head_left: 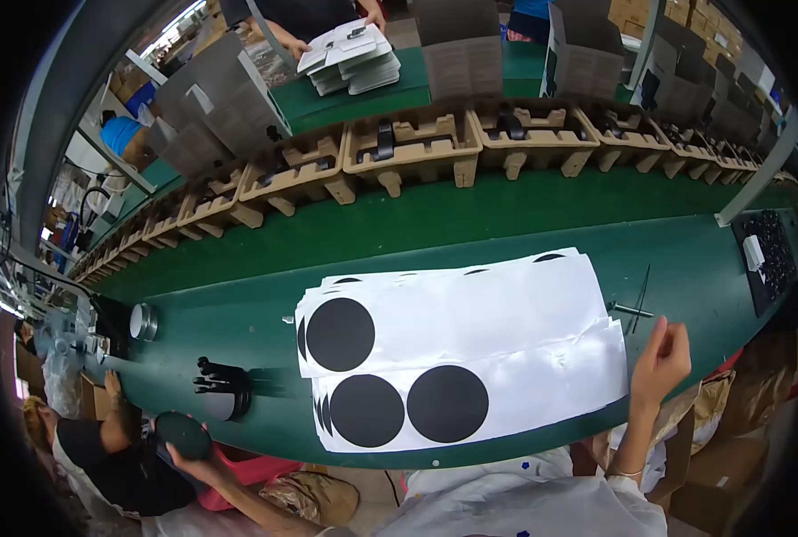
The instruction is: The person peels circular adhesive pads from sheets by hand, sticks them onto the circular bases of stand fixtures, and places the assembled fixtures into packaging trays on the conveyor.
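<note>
My left hand (195, 463) grips a black round disc (182, 435) beyond the table's front edge at lower left. My right hand (663, 362) is raised at the right of the sheets, its fingers curled together; whatever they pinch, if anything, is too small to make out. Close to its fingertips is a thin green-handled tool (630, 310) with dark thin strips crossing it. Between my hands lie overlapping white sheets (515, 313) bearing large black circles (341, 335). A dark stand-like part with a round base (224, 394) sits left of the sheets.
Brown molded trays (412, 161) with black parts line the raised belt behind. A round metallic container (144, 321) stands at left; a black mat with small parts (766, 259) lies at far right. Across the belt, a person holds white stacked pieces (349, 58). Another person sits at left.
</note>
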Motion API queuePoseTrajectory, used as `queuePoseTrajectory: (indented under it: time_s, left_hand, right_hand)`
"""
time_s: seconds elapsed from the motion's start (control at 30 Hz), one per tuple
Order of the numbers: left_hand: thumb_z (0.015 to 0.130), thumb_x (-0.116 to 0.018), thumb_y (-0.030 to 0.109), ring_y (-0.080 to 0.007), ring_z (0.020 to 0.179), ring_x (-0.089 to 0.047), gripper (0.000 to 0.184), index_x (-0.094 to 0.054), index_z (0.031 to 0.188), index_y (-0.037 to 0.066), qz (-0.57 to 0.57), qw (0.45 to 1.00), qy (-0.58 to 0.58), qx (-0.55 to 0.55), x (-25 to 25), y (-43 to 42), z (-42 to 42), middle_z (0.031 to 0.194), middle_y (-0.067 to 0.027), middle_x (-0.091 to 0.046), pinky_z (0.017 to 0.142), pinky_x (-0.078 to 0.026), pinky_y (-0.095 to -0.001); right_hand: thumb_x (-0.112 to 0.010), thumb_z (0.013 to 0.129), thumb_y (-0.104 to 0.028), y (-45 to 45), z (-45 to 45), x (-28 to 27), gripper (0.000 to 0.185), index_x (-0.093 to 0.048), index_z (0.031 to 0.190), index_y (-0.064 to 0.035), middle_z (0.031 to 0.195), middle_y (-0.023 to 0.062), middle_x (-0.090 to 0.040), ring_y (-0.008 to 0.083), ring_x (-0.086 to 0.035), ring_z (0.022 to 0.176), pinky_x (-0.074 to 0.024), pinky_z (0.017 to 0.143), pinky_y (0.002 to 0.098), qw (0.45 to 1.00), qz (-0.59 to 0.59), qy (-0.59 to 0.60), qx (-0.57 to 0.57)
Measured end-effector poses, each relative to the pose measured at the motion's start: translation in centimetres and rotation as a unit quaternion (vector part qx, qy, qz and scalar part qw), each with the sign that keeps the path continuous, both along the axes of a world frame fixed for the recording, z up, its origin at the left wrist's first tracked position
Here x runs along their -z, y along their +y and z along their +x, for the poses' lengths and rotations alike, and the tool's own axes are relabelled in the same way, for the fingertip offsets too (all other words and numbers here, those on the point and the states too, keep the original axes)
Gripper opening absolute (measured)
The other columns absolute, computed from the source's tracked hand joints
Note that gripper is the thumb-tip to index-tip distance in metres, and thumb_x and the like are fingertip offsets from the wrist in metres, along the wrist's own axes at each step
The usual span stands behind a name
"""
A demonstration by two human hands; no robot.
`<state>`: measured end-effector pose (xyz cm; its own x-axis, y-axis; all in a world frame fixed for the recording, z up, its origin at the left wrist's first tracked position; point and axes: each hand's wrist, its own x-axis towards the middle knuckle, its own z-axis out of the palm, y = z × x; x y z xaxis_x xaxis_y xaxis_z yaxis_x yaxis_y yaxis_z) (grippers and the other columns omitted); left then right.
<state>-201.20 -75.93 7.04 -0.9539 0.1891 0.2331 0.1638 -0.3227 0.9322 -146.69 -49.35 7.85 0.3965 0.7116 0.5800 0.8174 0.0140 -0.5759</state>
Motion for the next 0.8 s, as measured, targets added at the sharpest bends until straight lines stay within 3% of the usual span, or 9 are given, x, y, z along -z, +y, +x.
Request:
queuePoseTrajectory:
  time_s: [0.03,0.07,0.1,0.13,0.2,0.27,0.4,0.6,0.8]
  left_hand:
    - [0.090,-0.043,0.045,-0.0250,0.106,-0.055,0.058,-0.036,0.138,0.013,0.019,0.998,0.057,-0.030,-1.4,1.7,3.8,0.126,-0.0114,-0.050,0.085,-0.046,-0.0365]
    - [0.090,-0.041,0.048,-0.0275,0.108,-0.053,0.062,-0.034,0.139,0.013,0.060,0.995,0.075,0.012,-2.0,3.1,6.8,0.128,-0.0137,-0.048,0.085,-0.047,-0.0376]
    - [0.089,-0.039,0.051,-0.0300,0.110,-0.052,0.065,-0.031,0.141,0.012,0.101,0.989,0.094,0.053,-2.3,4.3,9.5,0.130,-0.0161,-0.046,0.084,-0.048,-0.0386]
    - [0.087,-0.041,0.053,-0.0321,0.110,-0.052,0.069,-0.028,0.142,0.013,0.101,0.986,0.091,0.099,-2.3,5.7,12.2,0.131,-0.0183,-0.044,0.083,-0.049,-0.0402]
    - [0.084,-0.045,0.057,-0.0351,0.111,-0.051,0.076,-0.024,0.144,0.015,0.117,0.971,0.058,0.200,-2.2,8.8,16.8,0.132,-0.0214,-0.043,0.081,-0.051,-0.0426]
    - [0.080,-0.050,0.057,-0.0370,0.111,-0.050,0.082,-0.022,0.144,0.015,0.134,0.957,-0.019,0.256,-1.9,11.2,19.7,0.132,-0.0229,-0.041,0.082,-0.051,-0.0446]
    - [0.078,-0.053,0.057,-0.0377,0.115,-0.049,0.086,-0.019,0.144,0.015,0.118,0.950,-0.111,0.267,-0.5,13.0,21.7,0.134,-0.0237,-0.039,0.091,-0.047,-0.0468]
    - [0.078,-0.052,0.055,-0.0384,0.120,-0.047,0.086,-0.016,0.144,0.013,0.120,0.955,-0.095,0.252,1.2,12.6,20.3,0.135,-0.0247,-0.038,0.095,-0.044,-0.0464]
    - [0.077,-0.052,0.049,-0.0379,0.119,-0.047,0.086,-0.016,0.144,0.010,0.093,0.963,-0.053,0.246,0.9,12.7,20.3,0.134,-0.0261,-0.039,0.096,-0.043,-0.0448]
  right_hand:
    - [-0.059,0.085,-0.009,-1.0,-2.1,-1.0,0.021,-0.051,0.068,-0.0006,0.060,0.0095,-0.049,0.0237,-0.047,0.051,-0.0389,0.049,0.0328,0.997,0.054,0.010,-0.060]
    - [-0.059,0.082,-0.001,-1.9,-4.3,-1.8,0.015,-0.051,0.069,-0.0009,0.063,0.0083,-0.049,0.0210,-0.046,0.052,-0.0380,0.048,0.0306,0.987,0.107,0.021,-0.121]
    - [-0.059,0.076,0.003,-2.4,-6.3,-2.8,0.007,-0.055,0.073,-0.0008,0.067,0.0093,-0.053,0.0227,-0.049,0.054,-0.0404,0.051,0.0322,0.957,0.124,-0.012,-0.264]
    - [-0.060,0.074,0.003,-3.1,-8.8,-2.5,0.008,-0.057,0.080,-0.0007,0.072,0.0100,-0.056,0.0254,-0.053,0.060,-0.0432,0.055,0.0331,0.921,0.075,0.032,-0.382]
    - [-0.063,0.065,0.002,-3.5,-13.2,-2.0,0.034,-0.059,0.099,-0.0006,0.093,0.0111,-0.058,0.0290,-0.056,0.078,-0.0478,0.065,0.0370,0.808,0.012,-0.020,-0.589]
    - [-0.058,0.072,-0.002,-4.1,-16.2,-1.1,0.040,-0.056,0.112,-0.0001,0.112,0.0093,-0.055,0.0275,-0.051,0.102,-0.0445,0.085,0.0376,0.742,-0.084,-0.075,-0.661]
    - [-0.055,0.075,-0.003,-4.3,-17.9,-0.4,0.049,-0.051,0.124,-0.0007,0.121,0.0092,-0.054,0.0276,-0.045,0.115,-0.0365,0.096,0.0393,0.720,-0.098,-0.170,-0.666]
    - [-0.058,0.072,-0.003,-4.4,-18.7,-0.7,0.040,-0.055,0.113,-0.0038,0.116,0.0070,-0.054,0.0267,-0.046,0.106,-0.0379,0.092,0.0374,0.719,-0.124,-0.140,-0.670]
    - [-0.060,0.066,0.001,-4.4,-18.0,-0.8,0.033,-0.057,0.098,-0.0059,0.101,0.0071,-0.056,0.0286,-0.046,0.098,-0.0378,0.088,0.0377,0.720,-0.092,0.028,-0.687]
